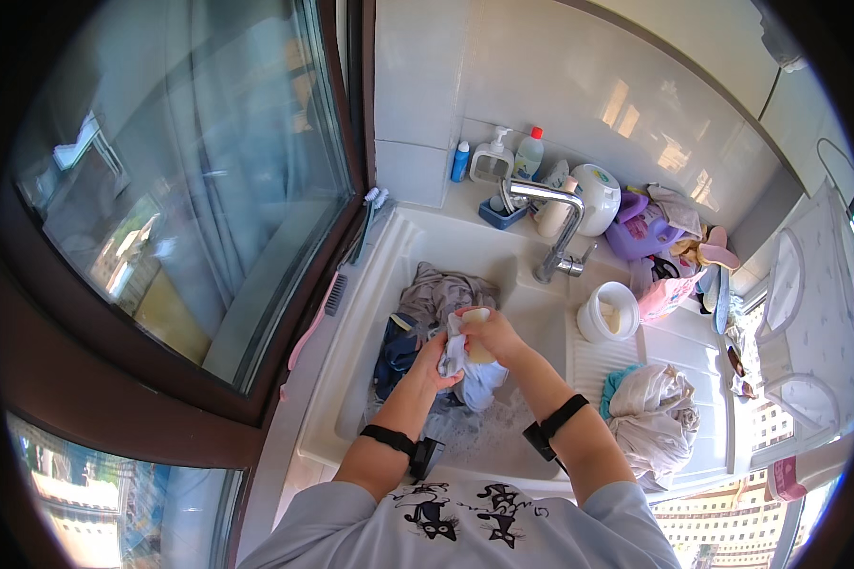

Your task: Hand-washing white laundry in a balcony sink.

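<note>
Over a white laundry sink [541,341], my left hand [434,363] grips a bunched white and pale blue cloth garment [482,383]. My right hand [494,334] holds a cream bar of soap [479,350] against that garment. Part of the garment hangs down towards soapy water [462,430] at the sink's bottom. Behind my hands lies a wet grey-brown garment [448,288]. A dark navy garment [393,355] rests at the sink's left side, partly hidden by my left hand and forearm.
A chrome faucet [559,252] reaches over the sink's back right. On the ribbed drainboard stand a white tub [607,313] and a heap of pale cloth [655,419]. A pink-handled brush [320,313] lies along the left ledge beside a brown-framed window [270,398]. Bottles [529,153] line the back wall.
</note>
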{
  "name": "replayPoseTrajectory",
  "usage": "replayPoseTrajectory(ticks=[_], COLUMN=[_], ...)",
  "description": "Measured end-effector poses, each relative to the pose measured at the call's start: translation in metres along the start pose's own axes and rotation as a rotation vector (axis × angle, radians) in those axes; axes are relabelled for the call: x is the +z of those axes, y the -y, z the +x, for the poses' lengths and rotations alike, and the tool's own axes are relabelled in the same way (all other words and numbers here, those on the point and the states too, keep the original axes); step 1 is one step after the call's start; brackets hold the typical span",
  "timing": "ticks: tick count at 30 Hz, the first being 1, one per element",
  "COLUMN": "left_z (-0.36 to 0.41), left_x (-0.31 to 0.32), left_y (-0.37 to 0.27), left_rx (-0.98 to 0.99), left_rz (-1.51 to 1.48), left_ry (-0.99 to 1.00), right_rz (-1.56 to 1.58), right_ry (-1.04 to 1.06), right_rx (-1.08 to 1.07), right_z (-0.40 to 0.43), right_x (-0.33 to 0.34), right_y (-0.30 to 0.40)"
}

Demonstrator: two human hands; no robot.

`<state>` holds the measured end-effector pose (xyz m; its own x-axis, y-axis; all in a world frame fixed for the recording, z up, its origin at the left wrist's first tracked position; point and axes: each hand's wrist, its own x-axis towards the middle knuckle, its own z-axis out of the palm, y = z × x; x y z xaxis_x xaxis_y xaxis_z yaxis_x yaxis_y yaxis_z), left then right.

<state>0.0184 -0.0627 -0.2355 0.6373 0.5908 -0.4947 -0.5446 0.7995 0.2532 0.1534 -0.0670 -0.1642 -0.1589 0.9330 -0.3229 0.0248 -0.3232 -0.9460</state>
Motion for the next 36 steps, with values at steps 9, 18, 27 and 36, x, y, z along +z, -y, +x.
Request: replayPoseTrajectory(ticks=[9,18,27,36], left_z=[0.004,-0.006,-0.034,-0.018], left_x=[0.009,-0.003,0.022,0.000], left_y=[0.036,0.004,-0.008,-0.022], left_rx=[0.827,0.047,0.039,0.265], left_rz=[-0.275,-0.126,0.451,0.309], left_ry=[0.394,0.148,0.177,0.092], right_rz=[-1.051,-0.920,-0.088,0.125], right_ry=[-0.096,-0.293,-0.149,-0.351], right_rx=[-0.975,-0.356,0.295,-0.082], right_z=[-0.022,0.010,0.018,0.001], right_x=[0.052,-0.001,-0.025,-0.077], right_y=[-0.009,-0.018,-0.032,-0.022])
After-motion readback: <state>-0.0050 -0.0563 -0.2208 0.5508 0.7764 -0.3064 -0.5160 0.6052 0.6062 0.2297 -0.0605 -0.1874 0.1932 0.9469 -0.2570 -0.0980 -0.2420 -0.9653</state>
